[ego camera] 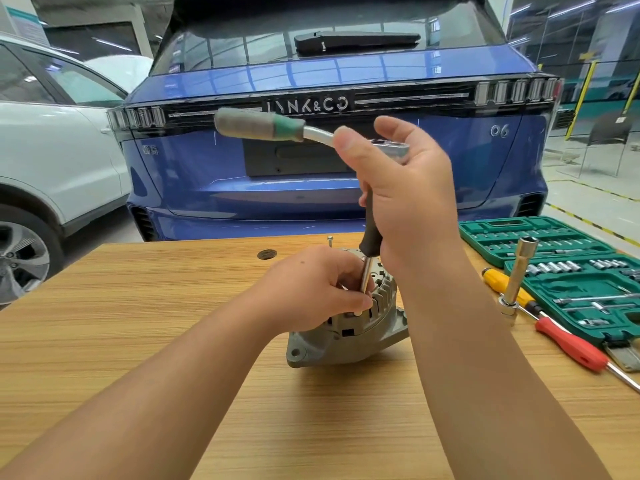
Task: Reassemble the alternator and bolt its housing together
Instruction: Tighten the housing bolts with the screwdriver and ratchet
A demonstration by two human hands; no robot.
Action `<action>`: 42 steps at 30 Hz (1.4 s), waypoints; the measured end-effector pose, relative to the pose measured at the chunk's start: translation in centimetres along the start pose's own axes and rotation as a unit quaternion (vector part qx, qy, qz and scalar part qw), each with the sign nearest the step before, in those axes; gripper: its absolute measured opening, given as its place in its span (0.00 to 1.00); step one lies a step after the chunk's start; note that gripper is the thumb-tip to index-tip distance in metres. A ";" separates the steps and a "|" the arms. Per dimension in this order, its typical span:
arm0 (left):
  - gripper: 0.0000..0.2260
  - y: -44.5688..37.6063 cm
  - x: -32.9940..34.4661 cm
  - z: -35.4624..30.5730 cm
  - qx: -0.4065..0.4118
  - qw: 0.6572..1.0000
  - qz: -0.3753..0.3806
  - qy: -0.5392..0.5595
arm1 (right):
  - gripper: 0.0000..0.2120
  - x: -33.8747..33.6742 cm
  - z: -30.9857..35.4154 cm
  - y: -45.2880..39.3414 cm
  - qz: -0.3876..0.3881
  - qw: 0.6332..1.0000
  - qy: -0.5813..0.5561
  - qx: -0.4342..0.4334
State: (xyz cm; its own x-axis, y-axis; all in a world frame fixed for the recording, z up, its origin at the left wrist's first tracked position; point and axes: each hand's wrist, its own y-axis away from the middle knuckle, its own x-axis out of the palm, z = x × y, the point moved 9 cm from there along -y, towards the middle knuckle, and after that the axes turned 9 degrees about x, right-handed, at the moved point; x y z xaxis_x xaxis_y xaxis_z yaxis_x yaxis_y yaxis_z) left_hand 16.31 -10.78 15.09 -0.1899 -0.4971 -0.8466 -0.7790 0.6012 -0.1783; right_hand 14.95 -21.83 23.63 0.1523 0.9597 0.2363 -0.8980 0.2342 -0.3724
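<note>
Nearest, two bare forearms reach out over the wooden counter (138, 306) toward the alternator (349, 327), which sits on the counter directly under the hands, its grey finned housing tilted a little with a mounting ear facing the viewer. The left hand (311, 285) rests on top of the alternator, its fingers curled around the lower end of a slim extension bar (367, 261) and pinching it where it meets the housing. Above it, the right hand (405, 188) is raised and wraps around the top of that bar and the head of a ratchet wrench (311, 131), whose green-and-grey handle sticks out to the left, level with the thumb. Just beyond the left hand a small bolt (330, 241) stands upright at the far edge of the alternator. To the right of the right forearm lie a yellow-handled screwdriver (498, 282) and a red-handled screwdriver (571, 344), with a long socket (519, 275) standing upright between them, and next to these an open green socket case (554, 244). Beyond the counter stands a blue car (329, 81), and to its left a white car (62, 150).
</note>
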 end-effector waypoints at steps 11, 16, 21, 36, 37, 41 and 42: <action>0.02 0.1 0.1 -0.2 0.001 1.000 0.010 -0.012 | 0.07 0.0 1.8 1.6 -0.069 0.992 0.036 -0.098; 0.02 0.1 0.0 -0.2 0.004 1.000 0.009 -0.015 | 0.07 0.6 0.4 0.5 0.037 0.995 -0.081 0.042; 0.04 0.1 -0.1 -0.4 0.006 1.000 0.009 0.009 | 0.16 2.3 -1.5 0.4 0.225 0.924 -0.201 0.237; 0.07 0.1 0.0 -0.3 0.004 1.000 0.015 0.023 | 0.08 3.0 -0.9 1.3 0.279 0.893 -0.272 0.224; 0.07 0.1 0.0 -0.3 0.005 1.000 0.016 0.024 | 0.07 3.2 -0.8 1.3 0.293 0.886 -0.284 0.221; 0.04 0.1 0.0 -0.3 0.008 0.999 0.016 0.028 | 0.10 3.8 -0.8 1.6 0.352 0.860 -0.301 0.215; 0.04 0.1 0.0 -0.3 0.012 0.999 0.018 0.026 | 0.15 3.9 -0.8 1.7 0.369 0.846 -0.319 0.215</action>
State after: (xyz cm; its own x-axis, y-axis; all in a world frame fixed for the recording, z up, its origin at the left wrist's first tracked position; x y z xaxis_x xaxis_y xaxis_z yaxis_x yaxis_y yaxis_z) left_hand 16.02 -10.90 15.22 -0.2493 -0.5061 -0.8256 -0.7567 0.6339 -0.1601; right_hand 14.34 -17.55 23.17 -0.6464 0.5089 0.5685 -0.7393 -0.6020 -0.3017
